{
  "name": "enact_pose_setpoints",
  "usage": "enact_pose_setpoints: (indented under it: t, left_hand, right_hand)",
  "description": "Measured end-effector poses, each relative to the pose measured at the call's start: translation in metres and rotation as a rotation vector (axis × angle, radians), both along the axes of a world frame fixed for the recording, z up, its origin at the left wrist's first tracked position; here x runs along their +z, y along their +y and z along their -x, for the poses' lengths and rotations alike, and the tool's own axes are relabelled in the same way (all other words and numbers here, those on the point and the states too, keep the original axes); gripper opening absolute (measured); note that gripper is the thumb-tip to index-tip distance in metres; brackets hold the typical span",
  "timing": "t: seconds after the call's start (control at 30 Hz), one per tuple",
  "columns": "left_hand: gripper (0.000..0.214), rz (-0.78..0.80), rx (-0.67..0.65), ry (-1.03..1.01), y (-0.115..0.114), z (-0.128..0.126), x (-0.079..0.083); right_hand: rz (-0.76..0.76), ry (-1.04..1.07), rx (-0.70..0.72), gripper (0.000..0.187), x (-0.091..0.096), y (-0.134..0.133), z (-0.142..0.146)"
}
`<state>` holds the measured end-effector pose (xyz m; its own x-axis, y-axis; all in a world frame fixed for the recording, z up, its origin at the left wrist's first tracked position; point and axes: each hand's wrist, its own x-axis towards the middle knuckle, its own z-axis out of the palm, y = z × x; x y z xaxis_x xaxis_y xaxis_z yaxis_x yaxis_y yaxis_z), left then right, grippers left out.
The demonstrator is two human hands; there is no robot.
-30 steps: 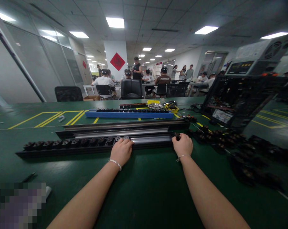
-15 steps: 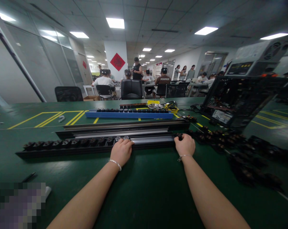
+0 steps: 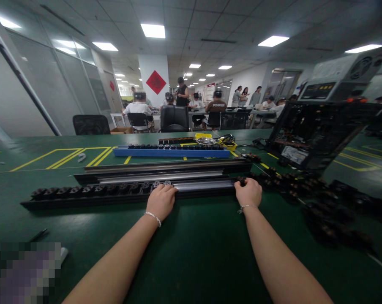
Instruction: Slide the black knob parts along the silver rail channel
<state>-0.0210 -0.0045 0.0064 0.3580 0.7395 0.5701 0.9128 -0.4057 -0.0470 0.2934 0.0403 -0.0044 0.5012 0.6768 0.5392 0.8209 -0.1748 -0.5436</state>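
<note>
You can read "PUMPKIN" across the back of a brown shirt (image 3: 216, 106) ahead of you; the dark mark on the red diamond (image 3: 156, 82) is unclear, and the print on the white label (image 3: 294, 154) in the open case (image 3: 317, 126) is too small to make out. Your table (image 3: 203, 249) is green with yellow lines (image 3: 127, 160); beyond it are black chairs (image 3: 174, 118), people and bright ceiling panels (image 3: 152, 31). In front of you lies the rail (image 3: 203, 185), long and black, a row of dark, round-topped parts (image 3: 100, 191) along its left half, bare and silvery between your hands. Your left hand (image 3: 162, 200) curls over it at the row's end; whether it pinches anything, I cannot tell. Your right hand (image 3: 248, 193) pinches a small black piece (image 3: 241, 180) near the rail's right end.
</note>
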Motion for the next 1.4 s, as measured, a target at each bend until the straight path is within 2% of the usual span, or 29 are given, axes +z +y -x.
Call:
enact_pose_setpoints:
  t: [0.63, 1.1, 1.4]
  left_hand:
    - [0.024, -0.001, 0.0, 0.01, 0.0, -0.001, 0.002]
    - [0.026, -0.008, -0.003, 0.003, 0.0, 0.0, 0.001]
    - [0.026, 0.002, -0.011, -0.009, 0.0, 0.0, 0.002]
  right_hand:
    - [0.025, 0.036, -0.047, 0.025, 0.003, 0.0, -0.008]
    - [-0.003, 0.093, -0.097, 0.032, -0.003, 0.004, -0.022]
    - [0.034, 0.155, -0.143, 0.036, -0.003, 0.005, -0.027]
